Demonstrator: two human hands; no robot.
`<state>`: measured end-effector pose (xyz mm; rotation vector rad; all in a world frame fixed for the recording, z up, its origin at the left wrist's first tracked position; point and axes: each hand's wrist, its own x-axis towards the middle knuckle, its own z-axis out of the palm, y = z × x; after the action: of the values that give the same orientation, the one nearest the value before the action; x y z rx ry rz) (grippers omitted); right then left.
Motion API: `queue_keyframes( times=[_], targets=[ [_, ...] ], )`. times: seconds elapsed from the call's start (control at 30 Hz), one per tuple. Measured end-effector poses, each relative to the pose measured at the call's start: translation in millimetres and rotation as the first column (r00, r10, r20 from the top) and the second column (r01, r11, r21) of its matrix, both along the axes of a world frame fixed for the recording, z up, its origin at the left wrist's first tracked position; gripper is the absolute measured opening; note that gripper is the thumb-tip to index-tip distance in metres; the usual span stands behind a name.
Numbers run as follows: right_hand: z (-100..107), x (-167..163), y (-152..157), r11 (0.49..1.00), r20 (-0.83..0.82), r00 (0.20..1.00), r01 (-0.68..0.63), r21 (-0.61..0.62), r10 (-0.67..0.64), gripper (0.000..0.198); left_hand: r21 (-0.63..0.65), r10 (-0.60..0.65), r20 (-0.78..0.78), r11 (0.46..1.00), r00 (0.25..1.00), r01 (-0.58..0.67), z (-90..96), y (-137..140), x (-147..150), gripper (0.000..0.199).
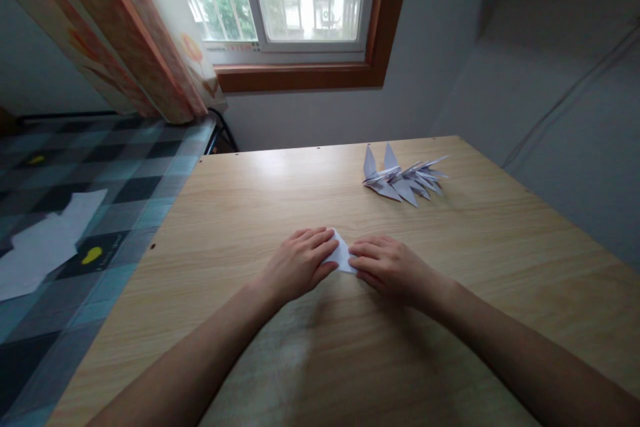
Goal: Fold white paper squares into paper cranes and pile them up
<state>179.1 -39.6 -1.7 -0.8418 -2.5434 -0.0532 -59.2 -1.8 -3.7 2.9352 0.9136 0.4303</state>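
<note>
A small white folded paper point(342, 257) lies on the wooden table between my two hands, its upper edge slanting down to the right. My left hand point(306, 259) covers its left part, fingers together on top and the thumb at its lower edge. At its right corner, the bent fingers of my right hand point(387, 265) hold it down. The parts of the paper under my fingers are hidden. Farther back on the table, several white folded paper pieces with pointed tips point(404, 179) lie nested in a row.
The wooden table point(240, 207) reaches back toward the window wall. To the left is a surface with a checked cloth point(135, 157), where loose white paper sheets point(47, 247) lie. A curtain point(145, 40) hangs beside the window point(305, 0). A wall borders the table's right side.
</note>
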Motion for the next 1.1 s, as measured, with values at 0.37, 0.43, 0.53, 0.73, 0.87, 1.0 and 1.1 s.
queue_keyframes(
  times=[0.37,0.43,0.53,0.73,0.87,1.0,1.1],
  targets=[
    [7,10,1,0.986,0.066,0.995,-0.066,-0.152,0.077,0.018,-0.091,0.052,-0.104,0.994,0.993,-0.061,4.8,-1,-1,0.046],
    [8,11,1,0.984,0.076,0.994,-0.068,-0.167,0.081,0.018,-0.112,0.048,-0.112,0.992,0.993,-0.061,6.2,-1,-1,0.049],
    [9,12,1,0.981,0.088,0.993,-0.060,-0.186,0.077,0.019,-0.122,0.053,-0.128,0.990,0.990,-0.069,7.2,-1,-2,0.052],
    [11,11,-2,0.976,0.109,0.992,-0.042,-0.214,0.066,0.018,-0.116,0.046,-0.138,0.991,0.989,-0.062,6.7,-1,-3,0.052],
    [13,10,-3,0.979,0.113,0.991,-0.047,-0.199,0.071,0.016,-0.123,0.052,-0.141,0.990,0.989,-0.070,6.2,-2,-3,0.049],
    [12,7,-1,0.998,0.092,0.996,-0.006,-0.069,0.012,0.016,-0.134,0.036,-0.140,0.990,0.990,-0.054,5.2,-2,-3,0.046],
    [7,2,0,0.998,0.013,0.999,0.037,0.044,-0.038,0.013,-0.144,0.032,-0.147,0.988,0.989,-0.054,5.2,-3,-2,0.046]
  ],
)
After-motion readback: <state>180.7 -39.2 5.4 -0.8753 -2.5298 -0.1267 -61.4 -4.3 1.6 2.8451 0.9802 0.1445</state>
